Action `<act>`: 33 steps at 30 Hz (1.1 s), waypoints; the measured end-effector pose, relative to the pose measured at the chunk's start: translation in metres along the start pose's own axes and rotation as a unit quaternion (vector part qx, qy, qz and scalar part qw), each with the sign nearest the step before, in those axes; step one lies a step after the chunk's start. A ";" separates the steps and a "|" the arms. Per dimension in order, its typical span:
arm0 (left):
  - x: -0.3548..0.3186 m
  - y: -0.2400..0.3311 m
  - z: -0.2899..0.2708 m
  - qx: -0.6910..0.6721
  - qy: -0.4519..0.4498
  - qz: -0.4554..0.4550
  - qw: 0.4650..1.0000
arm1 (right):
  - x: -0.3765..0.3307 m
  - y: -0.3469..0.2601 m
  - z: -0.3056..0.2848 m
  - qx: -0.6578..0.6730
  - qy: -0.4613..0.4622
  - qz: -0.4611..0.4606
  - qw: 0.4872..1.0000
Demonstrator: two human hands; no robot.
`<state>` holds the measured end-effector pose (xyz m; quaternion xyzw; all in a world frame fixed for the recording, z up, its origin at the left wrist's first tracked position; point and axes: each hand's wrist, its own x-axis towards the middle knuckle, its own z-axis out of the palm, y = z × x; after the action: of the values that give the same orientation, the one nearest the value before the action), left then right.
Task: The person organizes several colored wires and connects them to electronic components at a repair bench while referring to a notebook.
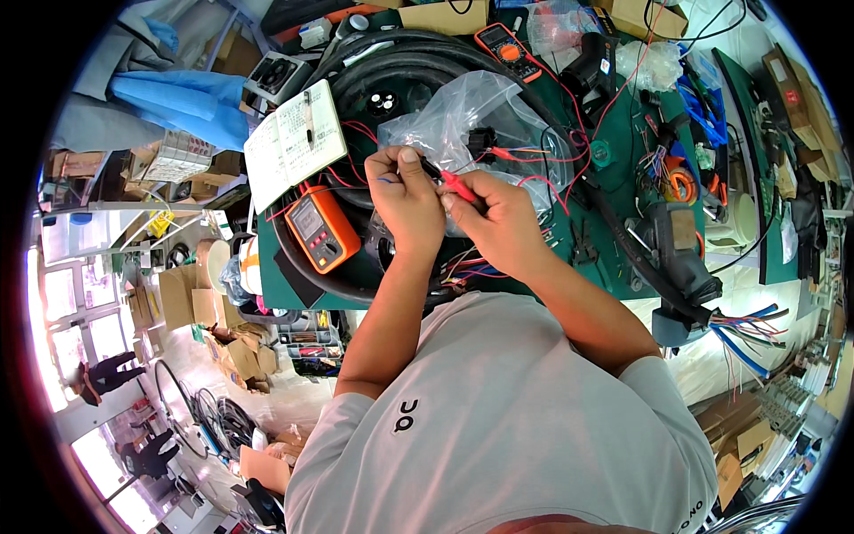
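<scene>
My left hand (405, 198) and my right hand (500, 218) are close together over the bench. A red test-lead clip (457, 185) is pinched between my right thumb and fingers. My left thumb and fingers are pressed together around a small dark piece (431, 169) that meets the clip; most of it is hidden. Behind my hands lies a clear plastic bag (454, 111) with a black connector (481, 141) on it. Another red clip (504, 154) is beside that connector. An orange meter (311, 218) sits left of my left wrist.
An open notebook (294, 147) with a pen lies at left. Thick black cable (391, 53) coils behind. A second orange multimeter (508, 52) is at the back. At right are a charging-gun-like black housing (672, 236) and a cable with bare coloured wires (752, 336). Red leads cross the bench.
</scene>
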<state>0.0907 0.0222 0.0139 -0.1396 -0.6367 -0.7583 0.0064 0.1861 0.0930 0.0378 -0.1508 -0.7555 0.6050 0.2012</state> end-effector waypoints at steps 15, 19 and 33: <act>0.019 0.019 -0.030 -0.035 -0.080 -0.098 0.991 | 0.007 0.014 -0.013 0.103 -0.010 0.050 0.993; 0.027 0.024 -0.036 -0.055 -0.109 -0.124 0.985 | 0.010 0.015 -0.010 0.119 -0.008 0.042 0.992; 0.004 0.016 -0.007 -0.036 -0.029 -0.088 0.995 | 0.006 0.006 0.015 -0.058 0.062 -0.070 0.994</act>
<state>0.0880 0.0133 0.0291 -0.1050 -0.6185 -0.7742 -0.0840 0.1733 0.0849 0.0303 -0.1465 -0.7839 0.5344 0.2802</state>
